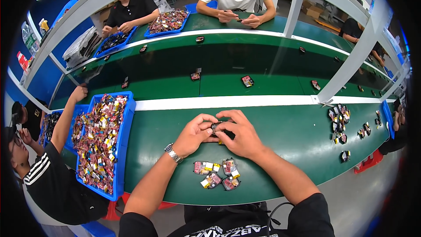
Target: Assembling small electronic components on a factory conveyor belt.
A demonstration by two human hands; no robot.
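My left hand [195, 134] and my right hand [240, 135] meet over the green bench, fingers closed around a small black housing [215, 127]. Thumbs and fingertips press on it from both sides and hide most of it. A bit of yellow shows just below the fingers. Nearer to me, several small black housings with red circuit boards [230, 183] lie in a loose cluster. White and yellow pieces are attached to them. A metal-banded watch [173, 152] sits on my left wrist.
Left of me stands a blue tray [125, 145] heaped with small red, white and yellow parts. Past a white rail [228, 102], scattered units lie on a green conveyor [219, 68]. More units [338, 123] are grouped at right. Co-workers sit across and at left; one arm [66, 118] reaches past the tray.
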